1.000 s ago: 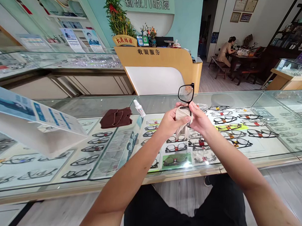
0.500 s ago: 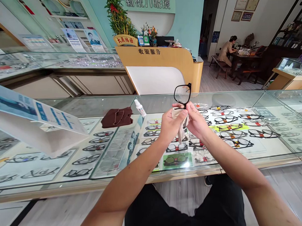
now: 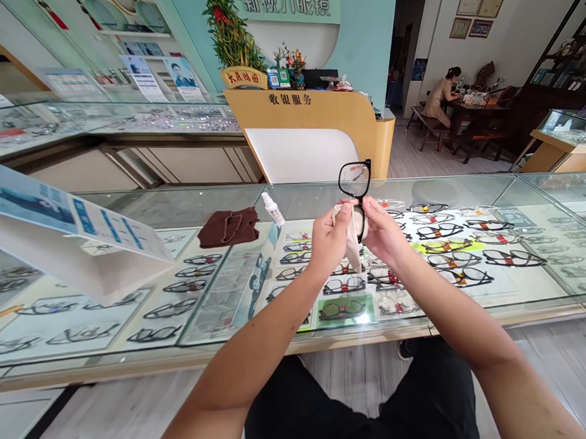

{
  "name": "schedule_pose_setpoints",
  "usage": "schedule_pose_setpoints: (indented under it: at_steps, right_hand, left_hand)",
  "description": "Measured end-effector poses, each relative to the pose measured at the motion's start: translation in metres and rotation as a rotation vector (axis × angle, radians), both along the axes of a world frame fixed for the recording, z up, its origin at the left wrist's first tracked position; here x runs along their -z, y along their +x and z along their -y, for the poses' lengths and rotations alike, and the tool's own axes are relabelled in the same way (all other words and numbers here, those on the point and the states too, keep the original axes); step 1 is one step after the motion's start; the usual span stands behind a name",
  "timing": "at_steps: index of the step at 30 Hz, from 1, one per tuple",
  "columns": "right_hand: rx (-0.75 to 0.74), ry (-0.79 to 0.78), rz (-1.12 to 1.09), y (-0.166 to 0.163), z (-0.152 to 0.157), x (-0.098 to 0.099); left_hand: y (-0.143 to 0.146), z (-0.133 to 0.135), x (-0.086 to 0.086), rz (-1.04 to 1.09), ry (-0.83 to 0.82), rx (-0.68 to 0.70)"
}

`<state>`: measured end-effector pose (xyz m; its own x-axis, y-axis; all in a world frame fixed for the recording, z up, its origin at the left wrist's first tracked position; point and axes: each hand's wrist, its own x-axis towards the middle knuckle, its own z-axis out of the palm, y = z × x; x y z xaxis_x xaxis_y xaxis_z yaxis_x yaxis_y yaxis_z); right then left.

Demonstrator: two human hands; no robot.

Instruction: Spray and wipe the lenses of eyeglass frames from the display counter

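Black-framed eyeglasses [image 3: 355,179] are held up over the glass counter, one lens uppermost and the other low between my hands. My left hand [image 3: 330,238] is closed on a pale cleaning cloth [image 3: 352,233], pressing it to the lower lens. Fingers of my right hand [image 3: 383,227] grip the frame near its bridge from the other side, with part of the cloth against them. A white spray bottle [image 3: 273,209] stands on the counter left of my hands. Beside it lies a folded dark red cloth pouch [image 3: 228,227].
Under the glass top of the display counter [image 3: 211,336] lie several rows of spectacle frames [image 3: 463,277]. A white sign stand [image 3: 105,253] rises at the left. Beyond are a wooden cashier desk [image 3: 312,112] and a seated person [image 3: 440,100] at a far table.
The eyeglasses have turned a little, so the upper lens faces me more and the lower rim shows. My left hand has shifted slightly with the cloth on the lens.
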<state>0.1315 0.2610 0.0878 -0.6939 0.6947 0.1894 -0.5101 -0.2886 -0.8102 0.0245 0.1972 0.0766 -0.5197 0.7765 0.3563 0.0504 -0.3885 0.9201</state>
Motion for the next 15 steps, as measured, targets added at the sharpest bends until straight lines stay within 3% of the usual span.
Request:
schedule_pose_setpoints:
  at_steps: [9, 12, 15]
  right_hand:
    - [0.038, 0.001, -0.010, 0.006, -0.014, -0.005]
    - [0.044, -0.010, -0.010, 0.006, -0.016, -0.004]
    - [0.038, -0.048, -0.021, 0.004, -0.014, -0.002]
  left_hand:
    - [-0.019, -0.005, 0.003, -0.035, -0.063, 0.428]
    - [-0.021, -0.004, 0.002, -0.115, -0.058, 0.438]
    - [-0.018, -0.002, 0.001, -0.128, -0.060, 0.344]
